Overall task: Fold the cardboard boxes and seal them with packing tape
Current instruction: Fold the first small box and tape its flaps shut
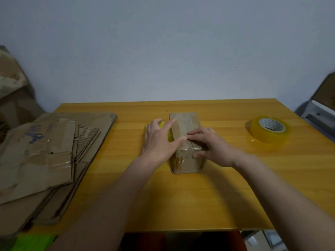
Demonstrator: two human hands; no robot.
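A small brown cardboard box (184, 124) stands closed at the middle of the yellow table (199, 196), with clear tape along its top and near face. My right hand (208, 145) presses its fingers on the near top edge of the box, thumb on the near face. My left hand (159, 140) lies over a yellow tape roll (164, 124) just left of the box. Its outer fingers curl over the roll, and its index finger and thumb reach to the box's left edge. A second, larger tape roll (268, 130) lies flat at the right of the table.
A stack of flattened, worn cardboard boxes (49, 156) covers the table's left part and overhangs its edge. More cardboard (12, 84) leans at the far left by the wall. A grey object (320, 105) stands beyond the table's right corner.
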